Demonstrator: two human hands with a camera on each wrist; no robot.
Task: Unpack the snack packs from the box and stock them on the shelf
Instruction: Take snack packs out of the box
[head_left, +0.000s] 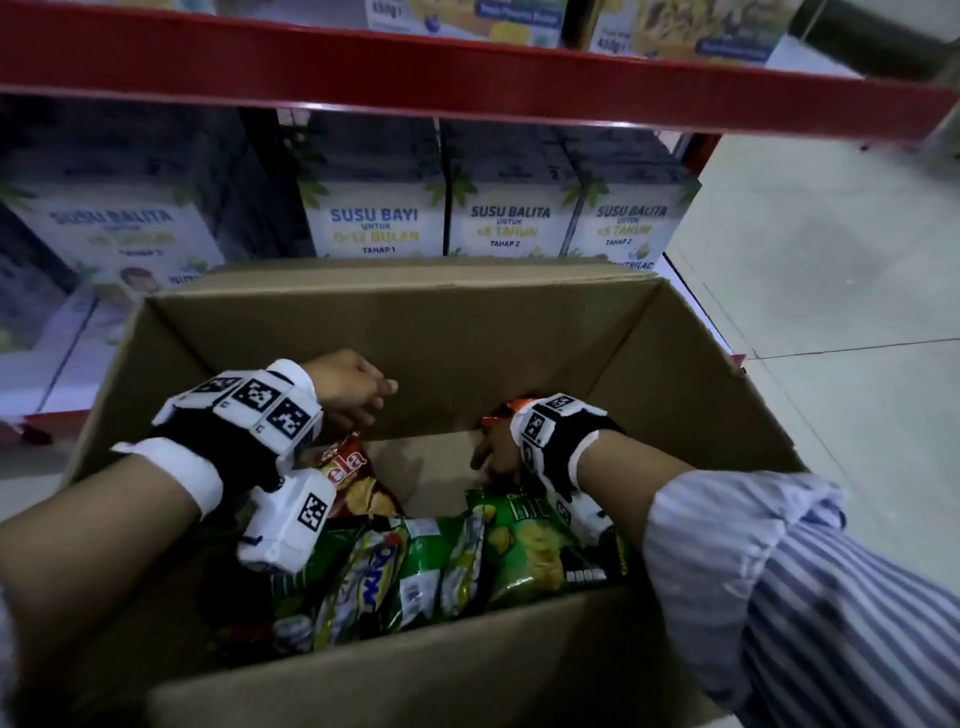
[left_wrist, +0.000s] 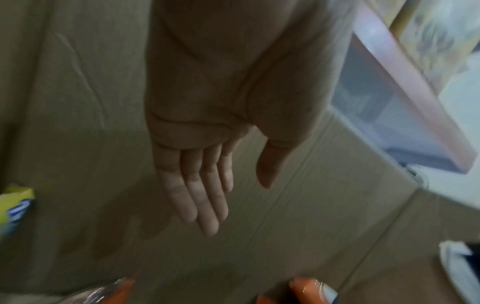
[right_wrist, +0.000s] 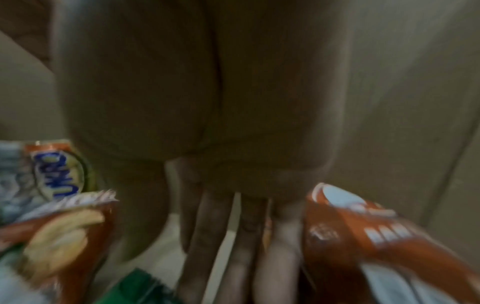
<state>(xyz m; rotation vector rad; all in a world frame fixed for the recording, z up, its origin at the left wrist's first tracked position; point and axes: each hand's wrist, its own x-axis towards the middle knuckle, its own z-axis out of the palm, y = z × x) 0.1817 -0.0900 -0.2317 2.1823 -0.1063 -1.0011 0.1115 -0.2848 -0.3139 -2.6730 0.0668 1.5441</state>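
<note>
Glossy, crinkled snack packs (head_left: 426, 561), green and red, heaped in the near half of the open cardboard box (head_left: 363, 332). Left hand (left_wrist: 207, 115) flat, fingers straight, holding nothing. Right hand (head_left: 493, 452) reaches down beside an orange pack (right_wrist: 363, 232), fingers extended; grip unclear. Red-edged shelf (head_left: 467, 62) behind.

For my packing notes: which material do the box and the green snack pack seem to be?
Box: corrugated cardboard by its look, matte brown, with fold creases. Green snack pack: probably thin plastic film, glossy and printed; it crinkles and catches light.
</note>
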